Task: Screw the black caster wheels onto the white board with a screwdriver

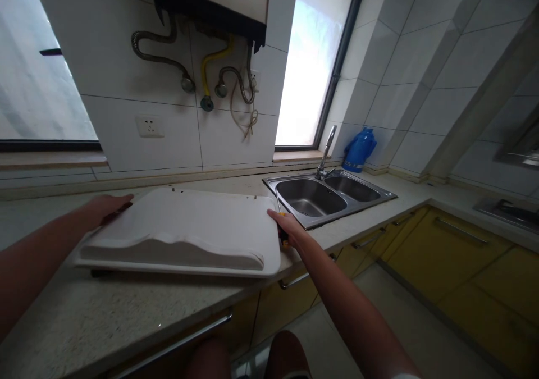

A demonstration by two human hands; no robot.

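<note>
A white board (202,216) with rounded corners and a raised wavy ledge along its near side lies over the counter, slightly raised at the near left. My left hand (110,206) grips its far left edge, the fingers partly hidden behind it. At the right edge is my right hand (288,226), its thumb on the board. The same hand is closed around a screwdriver (285,243) with a yellow and black handle, its thin shaft pointing up past the board's corner. What lies beneath the board is mostly hidden; a dark part shows under the near left corner.
A double steel sink (311,196) with a tap (325,157) is set into the counter (113,311) at right. A blue thermos-like jug (359,150) stands behind it. A water heater (210,3) with hoses hangs above. Yellow cabinets (446,255) run below the counter.
</note>
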